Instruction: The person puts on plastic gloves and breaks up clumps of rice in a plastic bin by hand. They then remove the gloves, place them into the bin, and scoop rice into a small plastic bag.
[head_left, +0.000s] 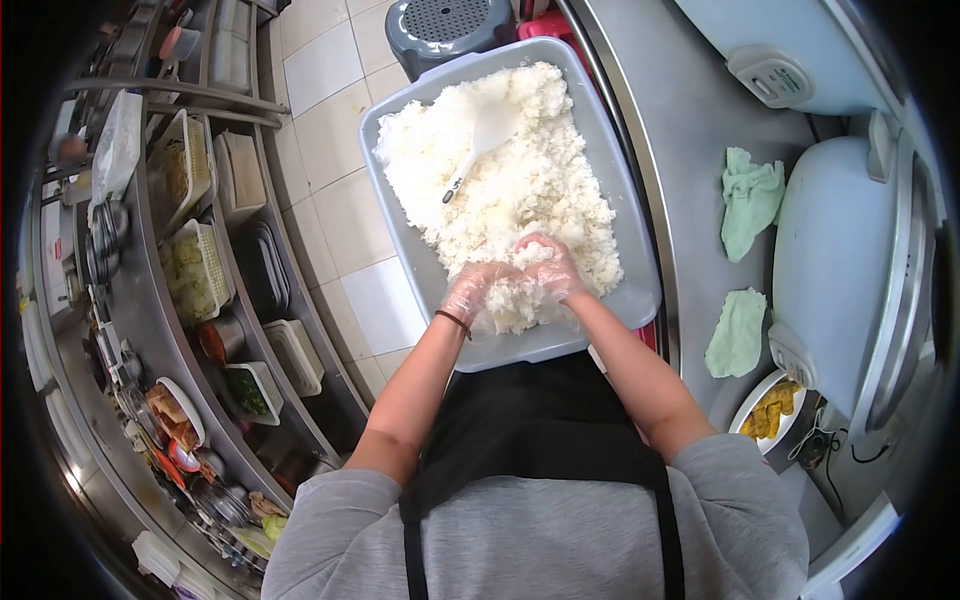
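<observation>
A large grey-blue plastic tub [403,255] holds a thick heap of cooked white rice [560,150]. Both hands wear thin clear plastic gloves and are in the rice near the tub's close end. My left hand [482,288] curls around some rice, its fingertips partly hidden. Beside it, nearly touching, my right hand [550,268] is cupped with rice in its fingers. Farther up the heap lies a white rice paddle [487,130], its dark-tipped handle pointing toward me.
Right of the tub runs a steel counter [640,60] with large light-blue rice cookers [840,260], green cloths [752,200] and a bowl of yellow-brown food [770,412]. A grey stool [450,25] stands beyond the tub. Steel shelves on the left carry food containers [195,275].
</observation>
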